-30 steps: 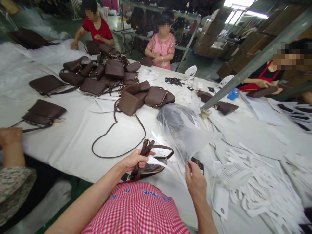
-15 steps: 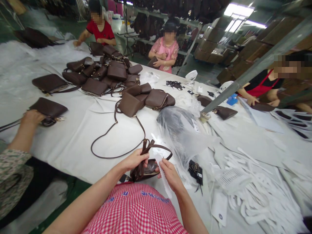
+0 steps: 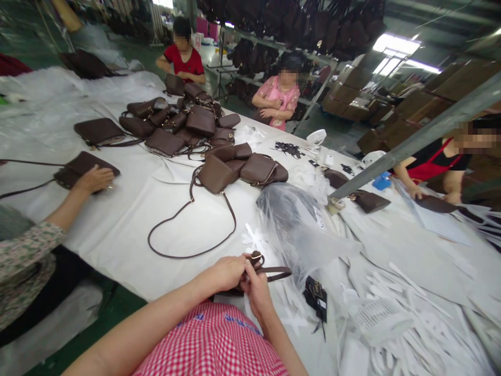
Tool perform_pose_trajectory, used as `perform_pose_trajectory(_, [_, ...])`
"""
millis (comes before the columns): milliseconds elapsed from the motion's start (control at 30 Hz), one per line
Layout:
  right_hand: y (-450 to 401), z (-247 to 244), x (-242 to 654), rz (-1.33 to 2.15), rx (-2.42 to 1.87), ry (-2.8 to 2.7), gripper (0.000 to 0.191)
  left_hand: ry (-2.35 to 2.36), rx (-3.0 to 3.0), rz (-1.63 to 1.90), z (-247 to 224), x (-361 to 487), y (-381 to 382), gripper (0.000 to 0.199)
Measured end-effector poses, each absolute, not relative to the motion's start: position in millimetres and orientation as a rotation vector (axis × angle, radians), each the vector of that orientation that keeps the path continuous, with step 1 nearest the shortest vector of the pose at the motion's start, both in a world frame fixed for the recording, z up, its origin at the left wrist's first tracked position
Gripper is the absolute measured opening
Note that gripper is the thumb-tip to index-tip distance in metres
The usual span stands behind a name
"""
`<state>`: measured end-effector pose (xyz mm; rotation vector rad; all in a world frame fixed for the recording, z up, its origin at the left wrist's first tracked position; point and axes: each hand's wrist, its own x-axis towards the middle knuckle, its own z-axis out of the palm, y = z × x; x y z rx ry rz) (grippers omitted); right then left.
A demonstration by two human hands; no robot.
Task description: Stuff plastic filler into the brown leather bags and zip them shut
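Note:
Close to my apron, my left hand (image 3: 230, 272) is closed around a dark brown bag strap (image 3: 279, 271), with a metal buckle showing just beyond the fingers. My right hand (image 3: 258, 290) meets it, its fingers pinched at the same strap. A loop of the strap sticks out to the right. Most of the handbag itself is hidden beneath my hands. A sliver of white strip (image 3: 248, 306) shows below my right hand; whether the fingers grip it is hidden. Beyond lies another brown handbag (image 3: 216, 174), its long strap curving over the white table covering (image 3: 129, 224).
Several brown handbags (image 3: 200, 120) are heaped at the back left. A clear plastic bag (image 3: 289, 214), black tags (image 3: 315, 300) and a pile of white strips (image 3: 415, 329) lie to the right. A metal pole (image 3: 395, 151) slants across. A co-worker's hand (image 3: 96, 179) rests on a bag.
My hands have come together at the strap. The white strip that my right hand held is now mostly hidden. At left, the co-worker's hand has moved right across their bag. The view has shifted.

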<state>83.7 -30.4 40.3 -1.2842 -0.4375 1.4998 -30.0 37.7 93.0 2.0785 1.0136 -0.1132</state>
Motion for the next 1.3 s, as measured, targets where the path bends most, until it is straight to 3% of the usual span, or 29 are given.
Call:
perform_pose_trajectory(233, [-15.8, 34.6, 91.6, 1.169, -1.43, -0.368, 0.032, 0.849, 1.648, 0.401, 74.3, -33.1, 27.0, 0.032])
perform_pose_trajectory(433, [-11.5, 34.6, 84.2, 1.277, -1.34, -0.222, 0.032, 0.89, 1.171, 0.556, 52.4, -36.4, 20.8, 0.082])
perform_pose_trajectory(800, [-7.3, 33.1, 83.5, 1.372, -1.154, -0.245, 0.036, 0.87, 0.755, 0.698, 57.3, -17.5, 24.9, 0.049])
perform_pose_trajectory(1133, [-6.3, 34.5, 83.8, 1.39, -1.062, -0.381, 0.048, 0.871, 0.646, 0.638, 48.6, -17.6, 27.6, 0.041])
perform_pose_trajectory(1300, [-19.6, 43.9, 84.0, 1.344, -1.363, -0.641, 0.061, 0.901, 0.65, 0.681, 46.3, -21.4, 38.1, 0.036])
